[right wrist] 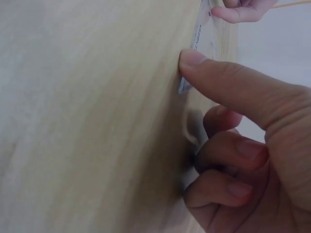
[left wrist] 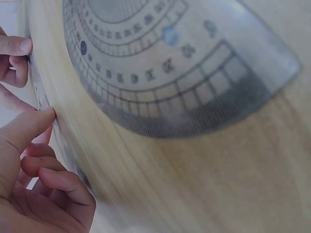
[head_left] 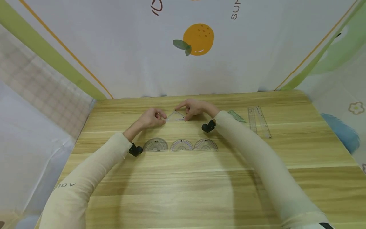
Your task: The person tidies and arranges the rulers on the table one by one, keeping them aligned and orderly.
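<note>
A clear triangular set square (head_left: 179, 119) lies near the back of the table, between both hands. The left hand (head_left: 151, 118) pinches its left corner between thumb and index finger, the other fingers curled in. At the opposite side, the right hand (head_left: 195, 107) spans it, index fingertip at the top corner and thumb at the right corner. In the right wrist view the thumb presses on the end of the set square (right wrist: 198, 39), and the remaining fingers are bent beneath. A clear protractor (left wrist: 141, 82) fills much of the left wrist view, nearer the person than the left hand.
Three clear protractors, left (head_left: 155, 145), middle (head_left: 181, 145) and right (head_left: 206, 145), form a row in front of the hands. Right of the right forearm lie a green set square (head_left: 236, 116) and two clear rulers (head_left: 252, 119). A printed cloth (head_left: 128, 63) hangs behind the wooden table (head_left: 177, 190).
</note>
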`<state>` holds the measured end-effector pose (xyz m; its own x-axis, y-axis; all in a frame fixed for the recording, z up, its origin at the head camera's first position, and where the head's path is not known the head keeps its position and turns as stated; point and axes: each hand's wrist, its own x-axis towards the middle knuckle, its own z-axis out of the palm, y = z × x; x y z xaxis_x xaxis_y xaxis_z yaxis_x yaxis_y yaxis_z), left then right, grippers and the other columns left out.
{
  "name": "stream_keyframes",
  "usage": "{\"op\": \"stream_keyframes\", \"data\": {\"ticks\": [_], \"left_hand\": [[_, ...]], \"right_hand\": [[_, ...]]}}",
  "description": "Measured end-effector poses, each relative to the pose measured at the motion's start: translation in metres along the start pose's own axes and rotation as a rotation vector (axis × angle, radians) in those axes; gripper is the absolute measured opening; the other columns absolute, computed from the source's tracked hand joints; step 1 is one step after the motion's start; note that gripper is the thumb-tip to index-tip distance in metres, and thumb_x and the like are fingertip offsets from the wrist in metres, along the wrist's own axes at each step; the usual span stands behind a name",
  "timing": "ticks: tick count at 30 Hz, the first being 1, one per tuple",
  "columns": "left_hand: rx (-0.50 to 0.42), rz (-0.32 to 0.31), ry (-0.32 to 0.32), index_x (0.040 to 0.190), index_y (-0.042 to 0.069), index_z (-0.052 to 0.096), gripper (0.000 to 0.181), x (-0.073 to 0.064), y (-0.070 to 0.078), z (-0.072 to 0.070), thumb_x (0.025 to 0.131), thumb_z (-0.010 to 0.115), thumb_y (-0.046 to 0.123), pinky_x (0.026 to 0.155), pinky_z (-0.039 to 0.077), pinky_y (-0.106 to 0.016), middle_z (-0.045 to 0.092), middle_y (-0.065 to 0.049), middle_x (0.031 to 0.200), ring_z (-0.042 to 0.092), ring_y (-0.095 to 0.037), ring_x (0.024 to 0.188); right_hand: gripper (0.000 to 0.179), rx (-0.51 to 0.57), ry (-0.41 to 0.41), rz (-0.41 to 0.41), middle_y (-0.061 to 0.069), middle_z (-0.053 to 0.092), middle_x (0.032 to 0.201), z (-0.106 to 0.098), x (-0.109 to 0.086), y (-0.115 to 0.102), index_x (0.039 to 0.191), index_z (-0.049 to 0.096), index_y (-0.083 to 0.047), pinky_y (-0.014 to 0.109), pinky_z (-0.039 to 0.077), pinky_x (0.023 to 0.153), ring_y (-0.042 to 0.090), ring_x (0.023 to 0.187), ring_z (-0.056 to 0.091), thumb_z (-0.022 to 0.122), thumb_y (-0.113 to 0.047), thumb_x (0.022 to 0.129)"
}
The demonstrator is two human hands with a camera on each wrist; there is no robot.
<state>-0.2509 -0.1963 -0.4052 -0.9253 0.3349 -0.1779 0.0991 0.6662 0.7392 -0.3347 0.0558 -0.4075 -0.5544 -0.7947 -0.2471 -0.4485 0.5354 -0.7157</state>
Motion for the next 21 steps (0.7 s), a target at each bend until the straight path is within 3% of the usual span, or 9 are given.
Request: {"op": "stream_keyframes", "data": {"ticks": [9,21], "left_hand": [[-0.012,0.014,0.008,0.105,-0.003,0.072,0.016,-0.0006,-0.0003,-0.0013,0.091,0.075,0.003,0.057,0.036,-0.028,0.052,-0.004,0.068,0.042,-0.013,0.059],[-0.004,0.041,0.015,0.106,-0.003,0.072,0.017,-0.0006,-0.0027,-0.0008,0.091,0.076,0.003,0.056,0.035,-0.027,0.053,-0.004,0.066,0.041,-0.013,0.057]], "right_hand": [[0.071,-0.029,-0.051,0.057,-0.002,0.047,0.061,-0.0053,0.0034,-0.0081,0.149,0.052,-0.011,0.022,0.036,0.055,0.008,0.056,0.042,0.082,0.000,0.085],[0.071,-0.004,-0.043,0.068,-0.001,0.048,0.062,-0.0046,0.0040,-0.0045,0.148,0.054,-0.013,0.022,0.036,0.055,0.009,0.056,0.042,0.083,-0.001,0.084]]}}
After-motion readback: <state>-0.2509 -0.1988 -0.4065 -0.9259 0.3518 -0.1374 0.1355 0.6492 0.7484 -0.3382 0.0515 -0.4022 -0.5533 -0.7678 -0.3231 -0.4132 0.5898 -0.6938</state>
